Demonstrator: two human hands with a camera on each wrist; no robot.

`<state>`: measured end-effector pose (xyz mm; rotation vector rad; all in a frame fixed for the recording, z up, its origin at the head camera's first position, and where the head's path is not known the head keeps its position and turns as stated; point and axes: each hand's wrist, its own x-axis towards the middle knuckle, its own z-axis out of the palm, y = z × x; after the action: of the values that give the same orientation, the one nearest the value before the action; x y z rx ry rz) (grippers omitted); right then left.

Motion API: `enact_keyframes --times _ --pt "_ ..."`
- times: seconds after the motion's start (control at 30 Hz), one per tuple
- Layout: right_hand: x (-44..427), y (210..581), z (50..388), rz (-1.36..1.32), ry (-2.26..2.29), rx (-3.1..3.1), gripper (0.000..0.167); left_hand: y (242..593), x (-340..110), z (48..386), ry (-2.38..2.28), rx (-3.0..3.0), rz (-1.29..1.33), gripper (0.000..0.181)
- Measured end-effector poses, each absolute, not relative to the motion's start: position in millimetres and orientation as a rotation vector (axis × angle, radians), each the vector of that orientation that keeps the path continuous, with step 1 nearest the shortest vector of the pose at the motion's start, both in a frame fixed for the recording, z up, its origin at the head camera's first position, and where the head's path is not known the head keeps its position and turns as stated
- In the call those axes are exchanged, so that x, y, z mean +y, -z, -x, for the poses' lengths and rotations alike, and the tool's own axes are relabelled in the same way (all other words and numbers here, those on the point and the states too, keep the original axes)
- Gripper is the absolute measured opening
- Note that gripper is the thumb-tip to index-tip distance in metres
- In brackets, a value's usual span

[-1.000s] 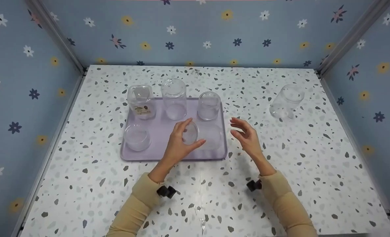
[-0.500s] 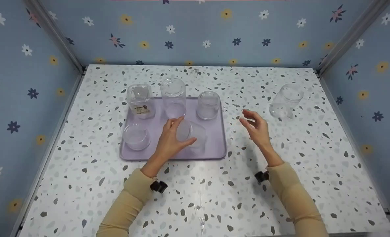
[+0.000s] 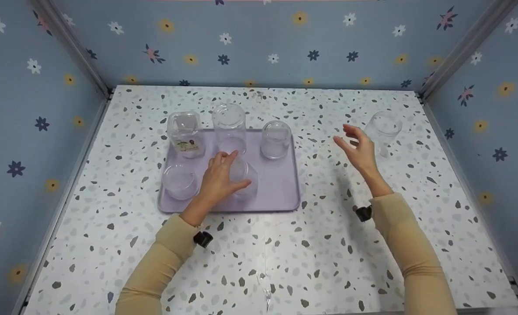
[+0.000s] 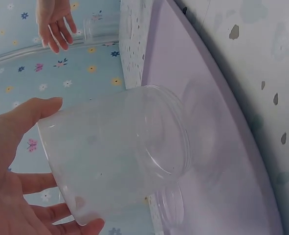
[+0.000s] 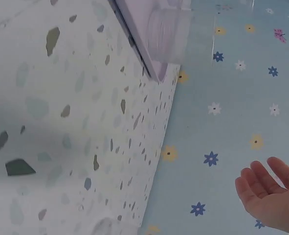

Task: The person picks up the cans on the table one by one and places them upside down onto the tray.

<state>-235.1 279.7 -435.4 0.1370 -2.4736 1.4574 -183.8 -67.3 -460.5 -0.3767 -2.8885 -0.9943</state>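
Note:
My left hand [image 3: 217, 180] grips a clear plastic jar [image 4: 115, 147] between thumb and fingers, over the front middle of the lilac tray [image 3: 280, 188]. In the left wrist view, the jar's ridged end faces the tray; whether it touches the tray I cannot tell. My right hand [image 3: 359, 151], its fingers loosely bent and holding nothing, is above the table right of the tray. Just beyond it stands another clear jar [image 3: 387, 124], partly hidden by that hand in the head view. In the right wrist view, the right hand's fingers [image 5: 261, 188] hang free.
On the tray's back row stand a square clear jar with a label [image 3: 186, 135], a tall clear jar [image 3: 229, 127] and a shorter clear jar [image 3: 276, 140]. A low round clear jar [image 3: 181, 181] occupies the front left. Flowered walls [image 3: 259, 43] enclose the speckled table [image 3: 320, 262].
My left hand has carried its jar leftward from the tray's front right to its front middle. My right hand has moved right and away from me, toward the jar standing at the right.

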Motion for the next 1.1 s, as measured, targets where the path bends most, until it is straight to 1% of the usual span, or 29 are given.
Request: enact_keyframes --times 0.27,0.53,0.83,1.1 --pt "303.5 429.8 257.1 -0.116 -1.217 -2.54 0.052 458.8 -71.3 194.2 0.899 -3.002 0.355 0.083" --pt "321.9 426.3 272.4 -0.022 -1.069 -2.651 0.061 456.9 -72.8 199.6 0.778 -3.073 0.375 0.083" --pt "340.4 423.3 288.4 0.076 -0.978 -2.681 0.065 453.6 -72.1 204.6 0.713 -3.142 0.375 0.083" --pt "350.2 427.9 300.2 0.201 -0.864 -2.76 0.068 453.0 -70.1 205.6 0.671 -3.172 0.4 0.082"
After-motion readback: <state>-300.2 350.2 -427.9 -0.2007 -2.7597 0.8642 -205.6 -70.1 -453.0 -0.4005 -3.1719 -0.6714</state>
